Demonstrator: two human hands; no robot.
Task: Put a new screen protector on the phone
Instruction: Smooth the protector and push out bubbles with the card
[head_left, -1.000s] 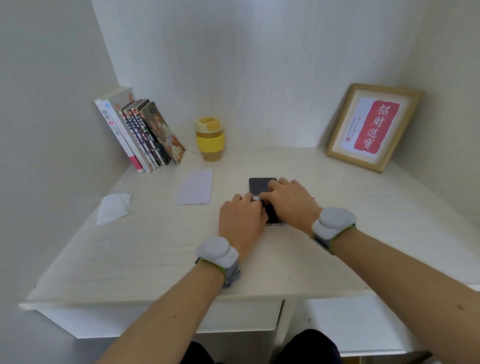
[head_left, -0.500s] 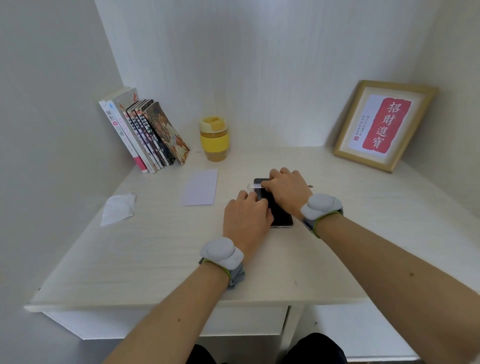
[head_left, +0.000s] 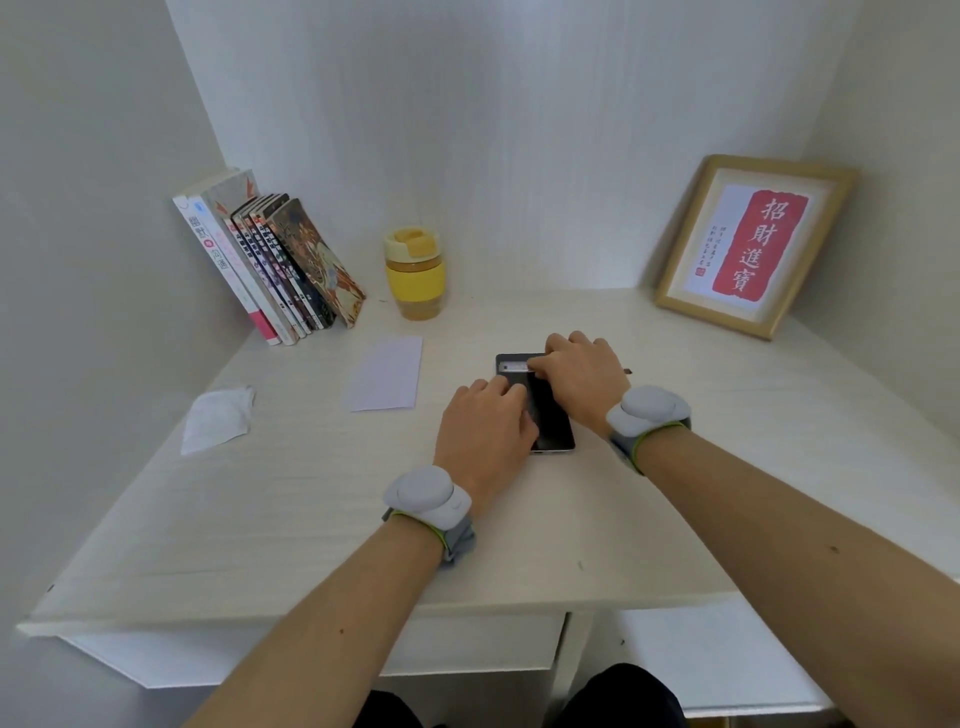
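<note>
- On the pale desk (head_left: 291, 519), just ahead of me, the phone (head_left: 553, 423) lies flat with its dark screen up, between my two hands.
- My left hand (head_left: 485, 436) rests on the phone's left edge, fingers laid fairly straight along it, steadying it; I can't tell how hard it presses.
- My right hand (head_left: 582, 371) covers the far right part of the screen, its fingertips pinching a small white strip (head_left: 514, 368) that lies across the top end of the phone. I take it for a squeegee card or a peel tab; too small to say which.
- A second ago the right hand sat lower, over the middle of the screen; now it has travelled to the far end, and the near half of the glass is uncovered. I read that as a sweep up the screen, so the protector is probably laid and being pressed out, near the end of the job.
- Further out: a white paper sheet (head_left: 385, 380) to the left, a crumpled wipe (head_left: 217, 420) beyond it, leaning books (head_left: 270, 265), a yellow cup (head_left: 415, 273), and a framed print (head_left: 748, 244) at the right.
</note>
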